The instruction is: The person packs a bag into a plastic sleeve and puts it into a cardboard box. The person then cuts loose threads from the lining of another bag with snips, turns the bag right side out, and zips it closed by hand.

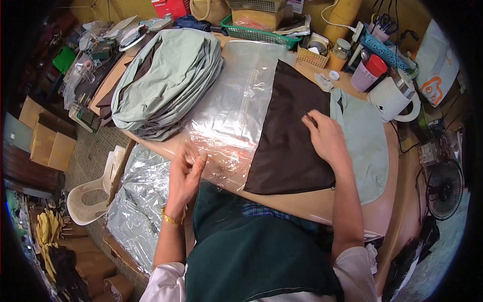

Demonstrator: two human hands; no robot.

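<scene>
Writing first: red box at the back edge has white lettering, too small to read; white bag at far right shows an orange cartoon print. Counts: one flat dark brown cloth piece, one flat pale grey-green cloth piece just right of it, one heaped pile of pale grey-green cloth at left, one spread of clear shiny plastic bags between pile and brown piece (bag count can't be told), one white kettle, one black fan, one white plastic chair.

Brown piece lies on the tan table, under the right hand and well right of the left hand. Right hand: fingers half curled, thumb near forefinger, small dark bit at the tips; can't tell if it's a cloth fold or separate object. Left hand: thumb up, fingers loosely bent and blurred by the plastic's near-left edge; can't tell if gripping anything. Gold-coloured watch on left wrist.
</scene>
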